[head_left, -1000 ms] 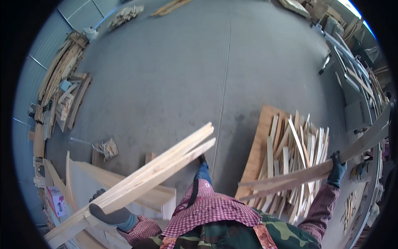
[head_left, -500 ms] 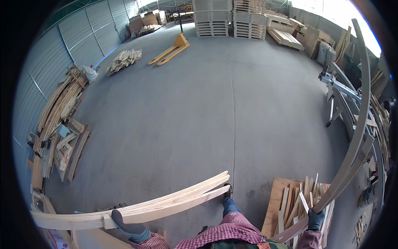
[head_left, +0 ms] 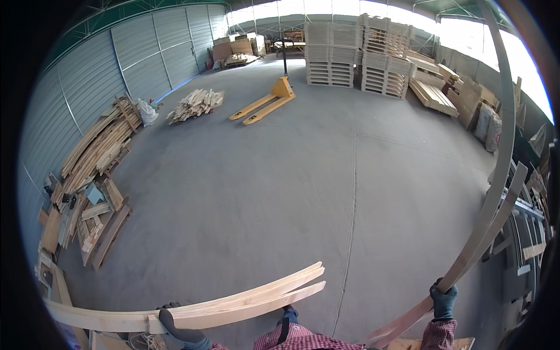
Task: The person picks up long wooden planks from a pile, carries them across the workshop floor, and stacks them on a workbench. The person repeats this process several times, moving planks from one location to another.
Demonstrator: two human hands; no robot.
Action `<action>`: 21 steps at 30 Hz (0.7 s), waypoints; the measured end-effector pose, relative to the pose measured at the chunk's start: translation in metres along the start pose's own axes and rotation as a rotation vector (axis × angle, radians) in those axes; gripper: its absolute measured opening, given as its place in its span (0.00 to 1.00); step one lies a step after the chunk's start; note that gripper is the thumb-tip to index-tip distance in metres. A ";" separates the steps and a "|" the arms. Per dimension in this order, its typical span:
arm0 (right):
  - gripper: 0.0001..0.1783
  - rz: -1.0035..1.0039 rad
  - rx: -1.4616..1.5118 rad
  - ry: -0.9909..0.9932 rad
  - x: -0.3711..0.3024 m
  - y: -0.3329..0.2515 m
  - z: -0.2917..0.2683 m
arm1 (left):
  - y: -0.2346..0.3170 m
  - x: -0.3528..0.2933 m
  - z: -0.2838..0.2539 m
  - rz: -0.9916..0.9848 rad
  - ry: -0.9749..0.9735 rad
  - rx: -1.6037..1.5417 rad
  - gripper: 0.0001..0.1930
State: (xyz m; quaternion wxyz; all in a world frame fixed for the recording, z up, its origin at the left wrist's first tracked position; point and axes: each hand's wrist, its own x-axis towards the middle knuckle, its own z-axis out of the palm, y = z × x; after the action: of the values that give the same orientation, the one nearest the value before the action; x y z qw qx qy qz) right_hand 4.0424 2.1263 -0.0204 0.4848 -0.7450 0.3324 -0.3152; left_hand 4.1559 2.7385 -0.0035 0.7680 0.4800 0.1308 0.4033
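Note:
A bundle of long pale wooden slats (head_left: pixel 245 301) lies across the lower left, its ends fanning apart near the middle. My left hand (head_left: pixel 179 328), in a dark-palmed glove, is closed round the bundle, thumb on the near side and fingertips showing over the far edge. At the lower right, my gloved right hand (head_left: pixel 444 300) grips long wooden planks (head_left: pixel 489 219). They rise steeply past my hand toward the upper right, one reaching much higher than the other, and their lower ends slant down toward my body.
Wood scraps (head_left: pixel 96 224) line the left wall, with a smaller slat pile (head_left: pixel 197 106) beyond. A yellow pallet jack (head_left: pixel 274 100) stands ahead, before tall pallet stacks (head_left: pixel 332 52). Metal framing (head_left: pixel 519 256) stands at right, behind the planks. A plywood sheet (head_left: pixel 465 343) shows below my right hand.
The view has tilted up and swung left, so the pallet jack and stacks sit lower and further right. The offcuts by my right hand have left view. Both hands keep their holds.

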 end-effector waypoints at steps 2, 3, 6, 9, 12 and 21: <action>0.10 -0.085 0.006 0.005 0.044 -0.011 0.052 | -0.036 0.028 0.024 0.011 0.163 0.003 0.22; 0.10 -0.095 -0.016 0.047 0.059 -0.015 0.078 | -0.049 0.045 0.042 0.016 0.244 0.005 0.22; 0.09 -0.088 0.017 0.188 0.113 -0.033 0.159 | -0.118 0.119 0.022 0.146 0.015 0.003 0.22; 0.12 -0.149 -0.085 0.343 0.174 -0.039 0.224 | -0.126 0.165 0.126 0.063 0.243 -0.086 0.20; 0.14 -0.095 0.176 0.297 0.236 -0.027 0.284 | -0.138 0.221 0.195 0.095 0.353 -0.102 0.17; 0.19 -0.022 0.350 0.355 0.385 -0.059 0.540 | -0.251 0.389 0.284 0.212 0.453 -0.101 0.15</action>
State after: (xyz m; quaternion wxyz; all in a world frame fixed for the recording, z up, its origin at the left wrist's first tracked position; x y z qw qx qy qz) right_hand 4.7048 2.1127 -0.0876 0.5369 -0.5863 0.3445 -0.4993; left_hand 4.6962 2.7949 0.0012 0.6954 0.3497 0.2280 0.5849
